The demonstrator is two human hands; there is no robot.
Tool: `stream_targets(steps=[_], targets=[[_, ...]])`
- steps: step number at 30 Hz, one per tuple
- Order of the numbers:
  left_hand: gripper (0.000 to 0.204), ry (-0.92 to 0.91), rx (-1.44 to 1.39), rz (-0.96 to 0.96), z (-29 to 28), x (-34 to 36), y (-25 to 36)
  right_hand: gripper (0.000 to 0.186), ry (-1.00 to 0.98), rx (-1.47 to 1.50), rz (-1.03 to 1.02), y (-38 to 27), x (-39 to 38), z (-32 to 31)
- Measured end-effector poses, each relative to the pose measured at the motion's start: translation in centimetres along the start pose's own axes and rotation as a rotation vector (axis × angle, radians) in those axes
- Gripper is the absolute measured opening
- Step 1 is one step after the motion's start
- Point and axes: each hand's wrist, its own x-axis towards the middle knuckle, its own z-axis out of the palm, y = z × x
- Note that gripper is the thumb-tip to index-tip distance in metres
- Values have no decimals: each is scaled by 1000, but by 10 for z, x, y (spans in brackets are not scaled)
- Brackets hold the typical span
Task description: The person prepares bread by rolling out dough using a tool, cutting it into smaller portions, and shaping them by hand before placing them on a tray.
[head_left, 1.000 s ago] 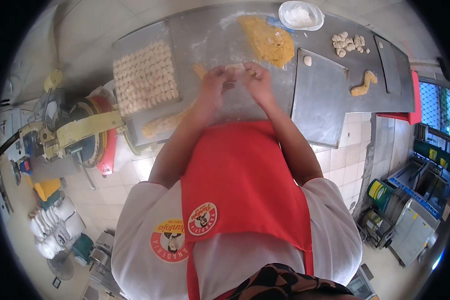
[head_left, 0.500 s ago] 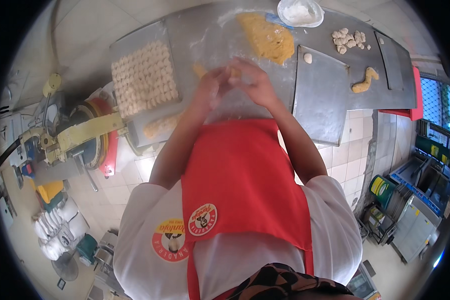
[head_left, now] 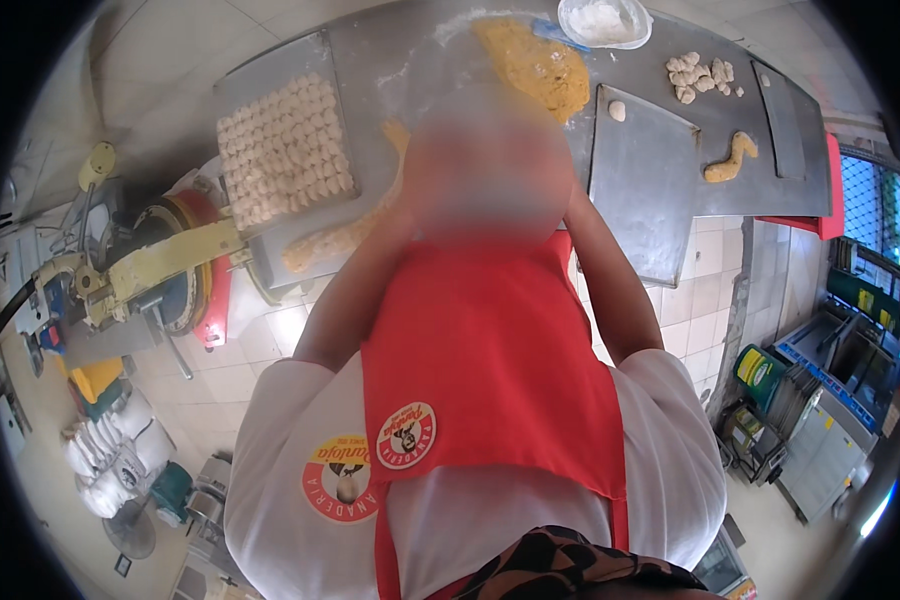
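A round blurred patch hides my left hand [head_left: 435, 165] and my right hand [head_left: 535, 165] over the middle of the steel table [head_left: 375, 80]; their fingers and anything between them cannot be made out. Behind them lies a flattened mass of yellow dough [head_left: 545, 75]. A long dough roll [head_left: 315, 245] lies by my left forearm. Left of my hands, a tray of shaped dough pieces [head_left: 280, 145] holds several rows. To the right is a steel tray [head_left: 640, 200] with one pale dough piece [head_left: 616, 109] near its far corner.
A bowl of flour [head_left: 600, 22] stands at the back. Several dough balls [head_left: 700, 77], a curved yellow dough piece [head_left: 730, 158] and a narrow tray [head_left: 782, 125] lie to the right. A cream-painted machine [head_left: 155, 260] stands at the left beside the table.
Both hands were visible close together earlier, handling small dough; now they are blurred out. My right forearm has shifted slightly right.
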Motion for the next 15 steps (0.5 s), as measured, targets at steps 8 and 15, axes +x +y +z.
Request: stream_targets(steps=[8, 15], targets=[[29, 44, -56, -26, 3, 8, -16, 21, 119, 120, 91, 1, -2, 8], [20, 11, 125, 49, 21, 10, -15, 25, 193, -47, -65, 41, -2, 0]])
